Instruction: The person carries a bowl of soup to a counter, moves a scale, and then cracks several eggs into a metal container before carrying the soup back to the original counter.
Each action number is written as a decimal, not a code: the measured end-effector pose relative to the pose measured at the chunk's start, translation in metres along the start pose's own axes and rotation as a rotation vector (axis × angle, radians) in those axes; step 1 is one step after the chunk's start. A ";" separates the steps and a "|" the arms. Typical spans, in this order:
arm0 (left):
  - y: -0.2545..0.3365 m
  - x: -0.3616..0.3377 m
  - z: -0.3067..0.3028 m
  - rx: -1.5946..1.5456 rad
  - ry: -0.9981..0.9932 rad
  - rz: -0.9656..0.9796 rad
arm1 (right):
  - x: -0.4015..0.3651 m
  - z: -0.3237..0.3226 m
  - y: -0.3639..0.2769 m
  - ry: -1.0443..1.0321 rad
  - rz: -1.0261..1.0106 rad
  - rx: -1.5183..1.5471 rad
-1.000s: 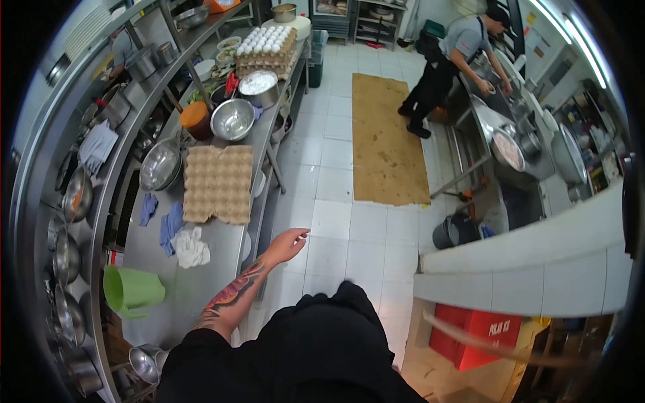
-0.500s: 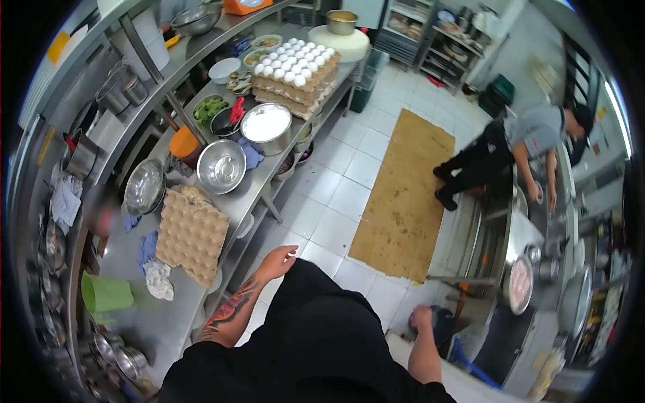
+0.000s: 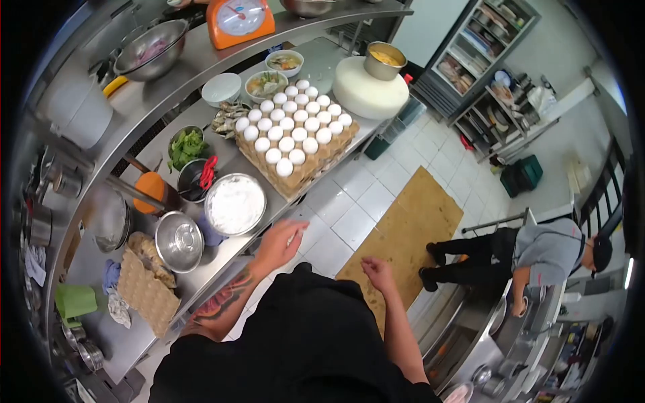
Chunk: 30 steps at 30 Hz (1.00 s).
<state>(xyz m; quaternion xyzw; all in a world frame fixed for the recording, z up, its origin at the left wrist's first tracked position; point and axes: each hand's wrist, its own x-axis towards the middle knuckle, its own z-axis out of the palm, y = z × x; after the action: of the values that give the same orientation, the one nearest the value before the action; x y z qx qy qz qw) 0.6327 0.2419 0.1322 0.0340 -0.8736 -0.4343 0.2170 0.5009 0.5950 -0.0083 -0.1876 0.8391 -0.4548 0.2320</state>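
Note:
My left hand [image 3: 279, 242] hangs in the air in front of the steel counter's edge, its fingers slightly bent and apart, holding nothing. Closest to it on the counter is a metal bowl of white powder [image 3: 235, 205]. Out over the floor is my right hand [image 3: 378, 273], fingers loosely curled, with no object visible in it. Beyond the bowl, white eggs [image 3: 287, 144] fill a stack of cardboard trays [image 3: 295, 187]. To the left are an empty steel bowl [image 3: 179, 243] and a pot with red-handled tongs [image 3: 208, 173].
A white round block [image 3: 369, 91] carries a pot of yellow food [image 3: 385, 62]. An orange scale [image 3: 242, 21] sits on the upper shelf. Cardboard [image 3: 430, 208] covers part of the tiled floor. At the right, a co-worker [image 3: 547, 252] leans over another counter.
My view has moved forward along the counter and turned, so the eggs and powder bowl appear nearer. My right hand has swung forward. The co-worker still bends over the other counter.

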 end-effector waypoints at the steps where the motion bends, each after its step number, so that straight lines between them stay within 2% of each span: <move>1: 0.008 0.038 -0.004 0.055 0.104 0.119 | 0.036 -0.001 -0.022 0.013 -0.059 -0.046; 3: 0.024 0.103 -0.011 0.124 0.148 0.120 | 0.095 -0.029 -0.144 0.031 -0.191 -0.063; 6: 0.031 0.184 -0.004 0.262 0.175 0.090 | 0.196 -0.064 -0.234 0.069 -0.556 -0.201; 7: 0.031 0.200 0.004 0.329 0.151 0.060 | 0.226 -0.073 -0.254 0.075 -0.694 -0.211; 8: 0.028 0.213 0.016 0.342 0.173 0.029 | 0.256 -0.080 -0.273 0.037 -0.710 -0.207; 10: 0.023 0.244 0.036 0.480 0.169 -0.029 | 0.311 -0.090 -0.302 -0.005 -1.108 -0.428; 11: 0.025 0.254 0.045 0.535 0.206 -0.097 | 0.333 -0.089 -0.299 -0.043 -1.132 -0.410; 13: 0.026 0.267 0.058 0.591 0.251 -0.228 | 0.373 -0.089 -0.293 -0.294 -1.262 -0.455; 14: 0.026 0.271 0.064 0.627 0.280 -0.316 | 0.381 -0.093 -0.296 -0.316 -1.283 -0.440; 16: 0.025 0.280 0.071 0.643 0.337 -0.382 | 0.394 -0.098 -0.303 -0.483 -1.298 -0.456; 20: 0.033 0.293 0.086 0.742 0.418 -0.519 | 0.418 -0.091 -0.303 -0.686 -1.316 -0.398; 23: 0.036 0.297 0.084 0.694 0.420 -0.517 | 0.429 -0.092 -0.305 -0.747 -1.346 -0.336; 24: 0.041 0.300 0.085 0.705 0.435 -0.546 | 0.433 -0.101 -0.311 -0.818 -1.226 -0.214; 25: 0.044 0.303 0.084 0.612 0.561 -0.541 | 0.440 -0.108 -0.316 -0.878 -1.098 -0.097; 26: 0.047 0.305 0.083 0.515 0.677 -0.528 | 0.448 -0.114 -0.320 -0.894 -1.099 -0.087; 27: 0.049 0.308 0.082 0.558 0.775 -0.505 | 0.458 -0.122 -0.322 -0.956 -0.950 0.065; 28: 0.047 0.305 0.086 0.558 0.769 -0.511 | 0.470 -0.132 -0.319 -1.002 -0.797 0.210; 30: 0.034 0.304 0.092 -0.336 1.226 -0.581 | 0.516 -0.151 -0.293 -1.200 -0.588 0.365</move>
<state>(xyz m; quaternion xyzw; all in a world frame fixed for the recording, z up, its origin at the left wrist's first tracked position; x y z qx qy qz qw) 0.3245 0.2560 0.2158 0.4713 -0.4700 -0.5065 0.5481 0.0228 0.2751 0.2003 -0.5843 0.3902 -0.4504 0.5510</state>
